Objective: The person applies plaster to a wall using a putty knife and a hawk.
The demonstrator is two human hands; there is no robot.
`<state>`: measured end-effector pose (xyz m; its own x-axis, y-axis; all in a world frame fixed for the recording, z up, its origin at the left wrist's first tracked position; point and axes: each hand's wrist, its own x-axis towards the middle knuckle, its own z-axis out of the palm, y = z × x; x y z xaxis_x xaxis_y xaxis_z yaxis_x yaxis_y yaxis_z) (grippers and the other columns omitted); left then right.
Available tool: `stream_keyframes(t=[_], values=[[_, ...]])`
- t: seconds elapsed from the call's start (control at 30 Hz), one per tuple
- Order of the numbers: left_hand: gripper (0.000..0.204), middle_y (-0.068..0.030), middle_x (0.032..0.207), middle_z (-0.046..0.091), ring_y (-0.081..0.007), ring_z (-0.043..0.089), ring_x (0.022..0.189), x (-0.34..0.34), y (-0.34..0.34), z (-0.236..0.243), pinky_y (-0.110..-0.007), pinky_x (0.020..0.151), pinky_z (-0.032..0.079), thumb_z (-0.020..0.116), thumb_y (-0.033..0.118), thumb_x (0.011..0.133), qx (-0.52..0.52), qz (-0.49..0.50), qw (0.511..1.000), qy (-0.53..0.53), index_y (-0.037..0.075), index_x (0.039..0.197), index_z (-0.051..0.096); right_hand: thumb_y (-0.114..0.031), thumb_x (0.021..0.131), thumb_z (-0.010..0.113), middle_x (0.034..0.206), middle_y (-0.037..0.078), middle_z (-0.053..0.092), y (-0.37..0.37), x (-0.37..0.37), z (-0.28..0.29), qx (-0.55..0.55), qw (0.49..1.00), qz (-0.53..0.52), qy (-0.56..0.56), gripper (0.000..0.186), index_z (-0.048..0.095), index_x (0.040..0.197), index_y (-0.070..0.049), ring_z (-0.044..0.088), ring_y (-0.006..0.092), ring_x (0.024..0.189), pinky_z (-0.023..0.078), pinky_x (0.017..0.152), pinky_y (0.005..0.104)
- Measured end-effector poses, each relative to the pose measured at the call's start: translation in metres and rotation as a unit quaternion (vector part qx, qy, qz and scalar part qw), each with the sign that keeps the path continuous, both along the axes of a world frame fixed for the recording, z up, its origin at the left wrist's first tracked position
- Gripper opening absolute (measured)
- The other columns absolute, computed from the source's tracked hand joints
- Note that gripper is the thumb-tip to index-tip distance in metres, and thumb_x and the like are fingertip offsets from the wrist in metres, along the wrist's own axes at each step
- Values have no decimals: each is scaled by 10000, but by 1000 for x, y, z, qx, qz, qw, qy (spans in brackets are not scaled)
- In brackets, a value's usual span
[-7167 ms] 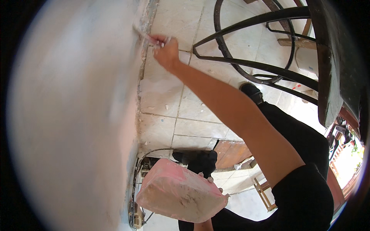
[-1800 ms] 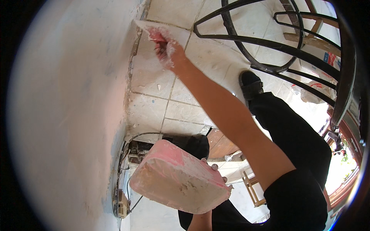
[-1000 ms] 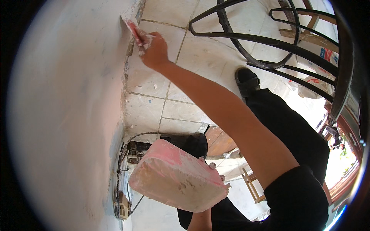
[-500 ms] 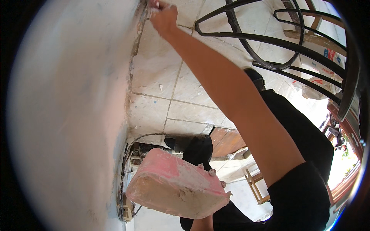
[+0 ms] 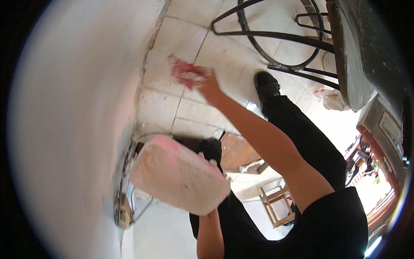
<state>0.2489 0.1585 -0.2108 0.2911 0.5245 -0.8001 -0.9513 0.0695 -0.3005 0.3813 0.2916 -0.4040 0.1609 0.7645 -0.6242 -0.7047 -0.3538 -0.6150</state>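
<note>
A pink tub, its outside caked with whitish residue, hangs tilted low in front of me beside the wall. My left hand grips it; a few fingertips curl over its right edge, while the tub hides the rest of the hand. My right hand is out over the tiled floor, away from the wall, closed around a red thing with white smears. Motion blurs that thing, so its exact kind cannot be told.
A pale wall fills the left side, with cables and a small box along its lower part. A black metal-legged chair stands at upper right. Farther back are a wooden stool and a brown board on the floor.
My right hand has come back from the wall's base toward me, bringing the red thing into sight. The tub has shifted slightly left and up and turned its underside more to view.
</note>
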Motion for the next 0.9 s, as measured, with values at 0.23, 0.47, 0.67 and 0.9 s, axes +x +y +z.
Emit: stream_keyframes(t=[0.23, 0.47, 0.67, 0.9], values=[[685, -59, 1442, 198, -269, 234, 1285, -13, 18, 13, -430, 1042, 191, 379, 516, 845, 127, -220, 944, 211, 152, 1392, 187, -58, 807, 616, 990, 102, 604, -53, 54, 191, -36, 988, -29, -149, 244, 573, 1026, 42, 592, 153, 863, 476, 787, 285], [679, -74, 1414, 231, -268, 266, 1262, -7, 57, 40, -431, 1032, 222, 389, 518, 845, 189, -159, 951, 184, 140, 1378, 204, 15, 840, 524, 1050, 124, 580, -61, 48, 373, 107, 925, -10, -366, 248, 532, 1082, 67, 586, 142, 885, 484, 768, 261], [676, -87, 1390, 260, -267, 294, 1242, -3, 78, 61, -432, 1023, 248, 398, 520, 845, 219, -138, 951, 166, 131, 1367, 218, 50, 736, 635, 831, 146, 650, -27, 39, 404, 242, 783, 144, -554, 269, 603, 1003, 49, 643, 176, 665, 511, 584, 240], [672, -102, 1363, 293, -265, 326, 1218, 16, 76, 55, -433, 1012, 278, 408, 522, 846, 239, -121, 957, 110, 119, 1354, 234, 46, 761, 599, 922, 153, 644, -4, 44, 399, 265, 775, 140, -556, 243, 606, 1003, 37, 647, 208, 800, 511, 695, 273]])
